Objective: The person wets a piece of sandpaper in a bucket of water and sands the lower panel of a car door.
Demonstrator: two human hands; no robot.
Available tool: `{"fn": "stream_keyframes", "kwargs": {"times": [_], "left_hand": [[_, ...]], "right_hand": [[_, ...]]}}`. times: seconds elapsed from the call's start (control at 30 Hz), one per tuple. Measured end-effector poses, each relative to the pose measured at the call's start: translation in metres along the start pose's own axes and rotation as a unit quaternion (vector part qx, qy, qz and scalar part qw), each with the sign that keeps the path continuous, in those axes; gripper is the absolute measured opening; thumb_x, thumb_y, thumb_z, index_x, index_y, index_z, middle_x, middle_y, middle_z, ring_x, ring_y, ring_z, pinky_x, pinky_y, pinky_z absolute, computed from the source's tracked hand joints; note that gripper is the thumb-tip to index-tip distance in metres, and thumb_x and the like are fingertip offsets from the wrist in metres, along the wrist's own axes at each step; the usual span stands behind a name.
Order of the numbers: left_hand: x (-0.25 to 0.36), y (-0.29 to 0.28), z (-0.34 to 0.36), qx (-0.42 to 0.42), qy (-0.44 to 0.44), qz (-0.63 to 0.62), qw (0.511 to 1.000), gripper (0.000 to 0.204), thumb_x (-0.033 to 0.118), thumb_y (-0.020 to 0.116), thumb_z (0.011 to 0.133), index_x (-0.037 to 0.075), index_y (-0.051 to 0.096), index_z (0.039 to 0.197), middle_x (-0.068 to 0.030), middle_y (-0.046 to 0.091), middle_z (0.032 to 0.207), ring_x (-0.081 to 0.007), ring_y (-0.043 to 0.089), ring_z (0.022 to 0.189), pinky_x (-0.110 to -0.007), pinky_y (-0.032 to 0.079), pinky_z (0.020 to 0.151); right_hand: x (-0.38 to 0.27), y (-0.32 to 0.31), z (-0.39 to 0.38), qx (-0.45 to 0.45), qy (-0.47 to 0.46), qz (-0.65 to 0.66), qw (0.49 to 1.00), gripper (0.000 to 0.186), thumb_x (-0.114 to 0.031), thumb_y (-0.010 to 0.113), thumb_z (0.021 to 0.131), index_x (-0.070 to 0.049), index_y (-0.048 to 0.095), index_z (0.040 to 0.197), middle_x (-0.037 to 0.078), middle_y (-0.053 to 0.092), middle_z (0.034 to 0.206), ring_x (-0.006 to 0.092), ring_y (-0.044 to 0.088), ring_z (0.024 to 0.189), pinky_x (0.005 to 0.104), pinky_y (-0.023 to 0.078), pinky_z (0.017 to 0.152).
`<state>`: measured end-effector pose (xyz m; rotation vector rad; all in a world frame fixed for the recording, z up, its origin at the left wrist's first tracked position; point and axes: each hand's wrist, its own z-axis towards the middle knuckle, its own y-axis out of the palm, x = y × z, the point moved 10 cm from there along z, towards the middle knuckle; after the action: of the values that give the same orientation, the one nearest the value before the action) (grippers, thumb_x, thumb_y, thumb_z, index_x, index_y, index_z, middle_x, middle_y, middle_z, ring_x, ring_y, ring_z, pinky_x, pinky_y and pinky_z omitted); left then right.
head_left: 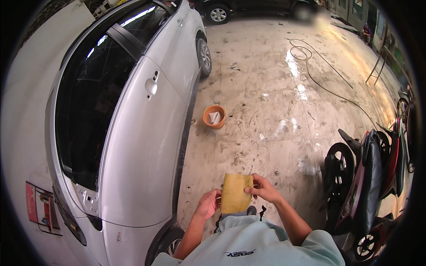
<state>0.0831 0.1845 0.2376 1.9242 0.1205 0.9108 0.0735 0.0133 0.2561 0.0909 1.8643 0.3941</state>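
Note:
A folded yellow paper sheet [235, 193], possibly sandpaper, is held upright in front of my body. My right hand [262, 188] grips its right edge, thumb on the front face. My left hand [208, 204] holds the left edge lower down, its fingertips partly hidden by the sheet. Just to the left stands a silver car [137, 146] with dark windows and bare metal showing at the corner below the window. Further ahead on the floor sits an orange bucket [207, 116] with a pale cloth [215, 117] inside.
Motorbikes [368, 177] stand along the right. A hose [328, 95] loops over the stained floor [266, 146]. A dark vehicle [253, 11] is at the back, and a seated person [366, 32] is far right near a metal stand [377, 66]. A red rack [37, 206] lies at left.

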Motion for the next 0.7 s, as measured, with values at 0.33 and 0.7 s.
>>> {"fn": "stream_keyframes", "kwargs": {"times": [0.33,0.7], "left_hand": [[-0.003,0.017,0.154,0.057,-0.136,0.266,0.953,0.035,0.023,0.064,0.086,0.001,0.053,0.112,-0.0055,0.063,0.095,-0.0124,0.064,0.075,-0.024,0.054,0.052],[0.113,0.038,0.365,0.053,-0.072,0.281,0.956,0.033,0.024,0.056,0.089,-0.003,0.056,0.109,-0.0091,0.064,0.088,-0.0145,0.065,0.063,-0.025,0.053,0.044]], "right_hand": [[-0.096,-0.102,0.077,0.117,-0.161,-0.324,0.925,0.027,-0.008,0.068,0.079,-0.008,0.059,0.104,0.008,0.062,0.083,0.0160,0.057,0.065,0.0286,0.046,0.059],[-0.154,-0.271,0.177,0.300,-0.049,-0.134,0.943,0.022,-0.021,0.057,0.091,-0.003,0.064,0.103,0.008,0.064,0.077,0.0101,0.055,0.059,0.0268,0.043,0.051]]}}
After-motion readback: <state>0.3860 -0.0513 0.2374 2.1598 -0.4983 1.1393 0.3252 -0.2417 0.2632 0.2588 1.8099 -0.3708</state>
